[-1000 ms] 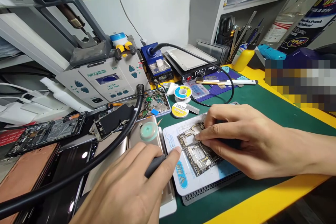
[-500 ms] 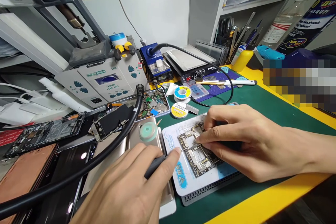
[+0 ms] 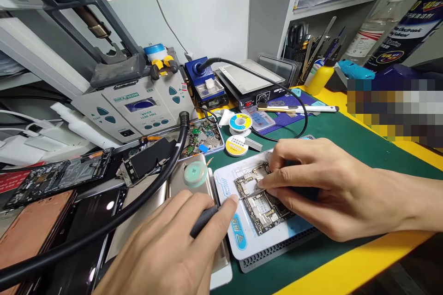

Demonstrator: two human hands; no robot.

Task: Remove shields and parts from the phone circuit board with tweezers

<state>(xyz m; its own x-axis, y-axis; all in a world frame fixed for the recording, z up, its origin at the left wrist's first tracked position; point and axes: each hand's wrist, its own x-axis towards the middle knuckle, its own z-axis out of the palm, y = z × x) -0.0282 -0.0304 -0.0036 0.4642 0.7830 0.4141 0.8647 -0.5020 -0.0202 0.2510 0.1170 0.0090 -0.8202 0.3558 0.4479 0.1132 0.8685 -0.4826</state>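
My left hand [image 3: 166, 249] is wrapped round a dark tool handle [image 3: 203, 219] fed by a thick black hose [image 3: 138, 205]; its tip sits at the left edge of a phone circuit board [image 3: 261, 200]. My right hand [image 3: 318, 186] is pinched on thin metal tweezers [image 3: 254, 192] whose points touch the board's upper middle. The board lies on a white and blue mat [image 3: 242, 235] that rests on a grey ridged pad [image 3: 277, 253].
A grey rework station [image 3: 138, 106], a blue tip stand [image 3: 206, 83] and a black hot plate [image 3: 252, 80] line the back. Solder spools [image 3: 238, 133], a tray of parts [image 3: 202, 136] and opened phones [image 3: 58, 179] lie left. A tool cup [image 3: 304, 50] and bottles [image 3: 377, 27] stand right.
Almost nothing differs; both hands stay on the board, and the view has shifted very slightly.
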